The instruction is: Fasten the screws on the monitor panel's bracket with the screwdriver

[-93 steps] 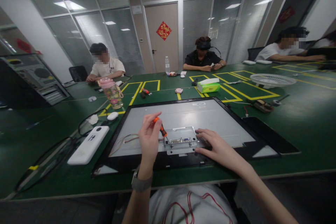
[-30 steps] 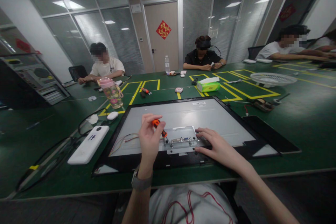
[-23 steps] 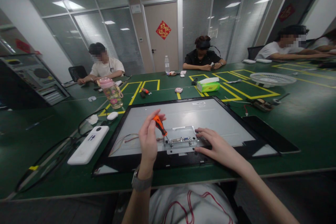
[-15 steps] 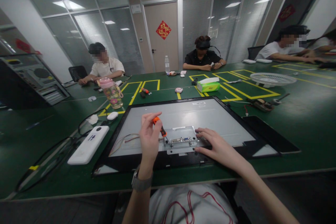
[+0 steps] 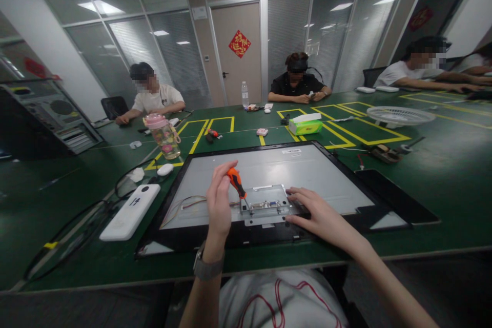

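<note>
**Screwdriver slanted tip-down at the metal plate**

Pinched in the left hand [image 5: 218,204], thumb against fingertips round the orange handle: a screwdriver [image 5: 236,183]. Long axis steeply tilted, with the handle up at the fingertips and away from the wrist, and the dark shank slanting down toward the right hand [image 5: 320,217]. Tip pointing at the near left corner of the metal plate [image 5: 265,206], just past the left thumb; contact with any screw too small to tell.

Right hand laid palm down, fingers spread and flat, resting on the plate's right end.

Under both hands, a monitor panel [image 5: 277,166] lying back-up on the green bench [image 5: 442,174]. To the left of the left hand, a white box [image 5: 130,211]; farther beyond it, a pink-lidded bottle [image 5: 163,136]. Well beyond the right hand, a green tissue box [image 5: 305,126] and a white fan grille [image 5: 400,116]. Across the bench, other people seated.
</note>
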A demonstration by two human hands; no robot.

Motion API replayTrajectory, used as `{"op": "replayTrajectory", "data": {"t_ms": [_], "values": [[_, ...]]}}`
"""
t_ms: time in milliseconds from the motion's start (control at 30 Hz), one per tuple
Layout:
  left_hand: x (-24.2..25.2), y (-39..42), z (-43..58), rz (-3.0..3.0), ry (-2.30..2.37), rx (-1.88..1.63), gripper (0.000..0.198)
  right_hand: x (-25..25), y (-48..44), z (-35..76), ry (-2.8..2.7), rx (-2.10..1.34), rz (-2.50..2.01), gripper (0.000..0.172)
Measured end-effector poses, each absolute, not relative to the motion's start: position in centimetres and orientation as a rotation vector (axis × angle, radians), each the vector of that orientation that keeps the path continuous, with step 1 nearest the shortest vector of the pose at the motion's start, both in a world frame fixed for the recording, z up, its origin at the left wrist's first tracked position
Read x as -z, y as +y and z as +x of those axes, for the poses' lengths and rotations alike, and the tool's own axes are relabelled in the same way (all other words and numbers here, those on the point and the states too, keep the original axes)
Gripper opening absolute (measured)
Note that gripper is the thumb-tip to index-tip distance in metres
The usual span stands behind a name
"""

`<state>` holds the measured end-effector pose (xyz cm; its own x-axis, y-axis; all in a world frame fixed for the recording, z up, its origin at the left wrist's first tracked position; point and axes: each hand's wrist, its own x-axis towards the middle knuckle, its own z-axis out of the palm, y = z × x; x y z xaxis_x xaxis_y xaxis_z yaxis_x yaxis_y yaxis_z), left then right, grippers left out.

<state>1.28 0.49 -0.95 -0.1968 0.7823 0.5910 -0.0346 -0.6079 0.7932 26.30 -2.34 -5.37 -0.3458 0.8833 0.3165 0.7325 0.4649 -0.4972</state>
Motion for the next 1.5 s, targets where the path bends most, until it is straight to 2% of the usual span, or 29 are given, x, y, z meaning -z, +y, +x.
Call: {"op": "replayTrajectory", "data": {"t_ms": [100,333,500,567,733,867,1100,1333,1500], "values": [[1.09,0.40,1.31,1.430,0.886,-1.812,0.032,5.39,-2.36,26.33,-2.170,-0.367,-1.341,0.033],[0.39,0.27,1.62,1.634,0.940,-2.034,0.013,5.45,-2.34,26.35,-2.153,-0.362,-1.328,0.032],[0.83,0.16,1.40,1.496,0.856,-1.866,0.029,5.49,-2.32,26.34,-2.162,-0.350,-1.328,0.032],[0.89,0.11,1.44,1.457,0.847,-1.831,0.030,5.58,-2.29,26.38,-2.166,-0.351,-1.325,0.033],[0.36,0.29,1.64,1.604,0.924,-2.012,0.011,5.75,-2.23,26.45,-2.154,-0.355,-1.312,0.034],[0.11,0.40,1.60,1.605,0.946,-2.095,0.008,5.73,-2.26,26.43,-2.155,-0.345,-1.314,0.032],[0.85,0.23,1.66,1.377,0.839,-1.944,0.027,5.74,-2.23,26.43,-2.160,-0.356,-1.322,0.035],[0.61,0.35,1.47,1.549,0.924,-2.065,0.019,5.57,-2.34,26.36,-2.152,-0.367,-1.330,0.034],[0.88,0.38,1.40,1.397,0.873,-1.939,0.030,5.75,-2.27,26.44,-2.159,-0.361,-1.325,0.035]]}}
